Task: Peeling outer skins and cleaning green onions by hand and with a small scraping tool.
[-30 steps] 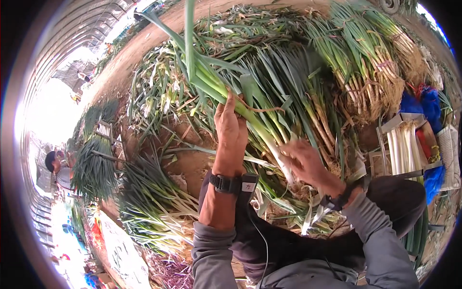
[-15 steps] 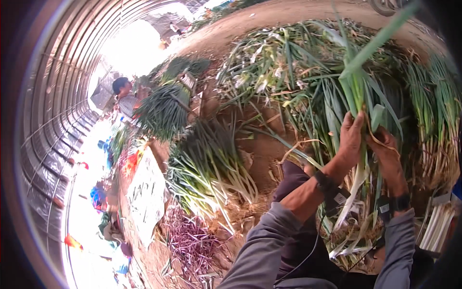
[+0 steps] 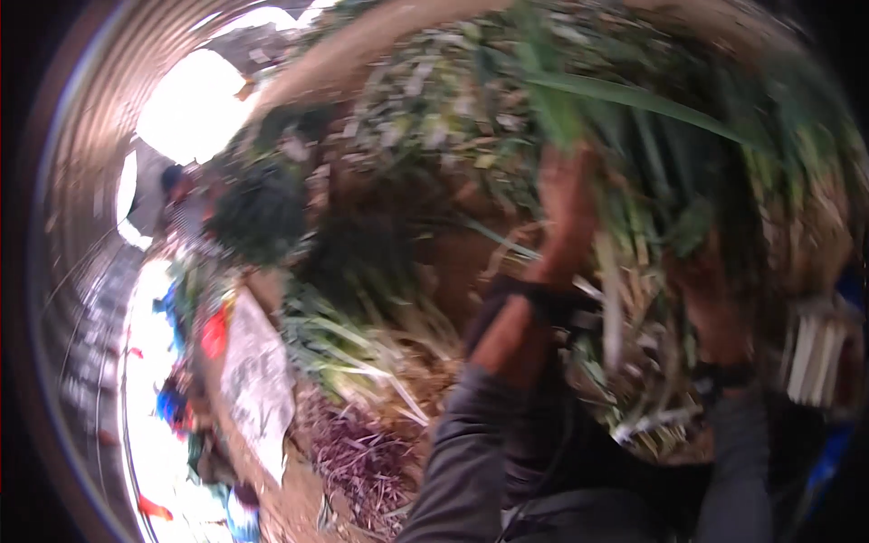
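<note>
My left hand is closed around a large green onion. Its broad leaves rise above the fist and one long leaf bends off to the right. A pale stalk hangs below that hand, apparently from the same onion. Lower and to the right is my right hand, apart from the left. Motion smears its fingers, and a piece of green leaf shows just above it; whether it is gripped I cannot tell. Both wrists wear dark bands. Loose peelings lie beneath the hands.
A big heap of onion leaves spreads ahead. At the left lie an onion bundle, purplish scraps and a pale sack. White stalks stand stacked at the right. Another person is far left.
My view has swung and blurred. The left hand has moved up and left with the onion. My hands, close together before, are now farther apart, the right one lower.
</note>
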Demonstrator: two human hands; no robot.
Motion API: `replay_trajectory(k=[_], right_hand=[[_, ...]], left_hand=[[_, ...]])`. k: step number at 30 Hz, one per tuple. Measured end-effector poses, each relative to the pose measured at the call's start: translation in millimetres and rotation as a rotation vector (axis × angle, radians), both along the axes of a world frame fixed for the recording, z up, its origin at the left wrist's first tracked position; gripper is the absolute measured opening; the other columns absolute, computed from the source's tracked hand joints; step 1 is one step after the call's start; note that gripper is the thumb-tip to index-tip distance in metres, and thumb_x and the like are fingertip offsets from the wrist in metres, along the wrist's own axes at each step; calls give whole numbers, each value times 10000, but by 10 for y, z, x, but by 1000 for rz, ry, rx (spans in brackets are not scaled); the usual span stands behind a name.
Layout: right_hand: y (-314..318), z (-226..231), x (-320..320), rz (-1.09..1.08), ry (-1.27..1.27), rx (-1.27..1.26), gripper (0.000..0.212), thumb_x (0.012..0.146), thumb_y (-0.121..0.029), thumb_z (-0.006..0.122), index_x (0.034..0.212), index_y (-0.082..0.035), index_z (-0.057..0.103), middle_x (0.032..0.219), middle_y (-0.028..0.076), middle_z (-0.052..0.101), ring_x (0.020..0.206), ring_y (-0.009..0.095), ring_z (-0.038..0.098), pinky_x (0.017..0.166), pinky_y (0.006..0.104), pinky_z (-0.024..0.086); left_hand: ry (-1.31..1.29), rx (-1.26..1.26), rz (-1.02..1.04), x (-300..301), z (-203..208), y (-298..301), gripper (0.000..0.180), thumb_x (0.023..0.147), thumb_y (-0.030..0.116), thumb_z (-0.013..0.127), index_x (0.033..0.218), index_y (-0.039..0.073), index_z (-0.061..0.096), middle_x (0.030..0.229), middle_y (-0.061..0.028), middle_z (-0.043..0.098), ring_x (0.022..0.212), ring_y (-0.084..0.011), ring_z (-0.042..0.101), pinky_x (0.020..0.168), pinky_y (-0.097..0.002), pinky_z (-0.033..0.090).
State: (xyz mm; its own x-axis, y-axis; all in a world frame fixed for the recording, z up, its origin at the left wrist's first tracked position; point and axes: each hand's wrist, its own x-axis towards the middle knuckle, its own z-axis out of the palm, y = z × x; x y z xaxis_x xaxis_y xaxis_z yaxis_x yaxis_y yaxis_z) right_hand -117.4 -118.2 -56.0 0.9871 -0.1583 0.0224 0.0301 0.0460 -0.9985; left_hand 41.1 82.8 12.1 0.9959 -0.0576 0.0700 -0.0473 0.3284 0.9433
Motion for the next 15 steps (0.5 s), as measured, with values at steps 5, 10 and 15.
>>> replay_trajectory(k=[5,10,15], right_hand=[[-380,-1410,-670,813,229,-993,386,857,-343,654,1015,9,651,961,278,633,922,409,645,799,509,493],[133,-459,-306,167,-31,-643,243,957,-197,620,1089,4,653,941,204,663,818,353,674,705,424,524],[737,768,377,85,-368,-531,342,946,-159,678,1220,36,615,1042,178,670,859,347,686,771,403,549]], left_hand=[[-67,-369,6,-20,29,350,270,1013,274,611,1210,96,565,936,-40,614,791,-152,604,645,-274,498],[-57,-425,-62,-91,-29,422,373,1037,359,555,1320,116,529,1088,-67,603,923,-193,601,720,-320,513],[6,-436,-178,-173,-84,314,362,1039,378,544,1277,105,533,1077,-98,610,951,-208,600,816,-348,505]])
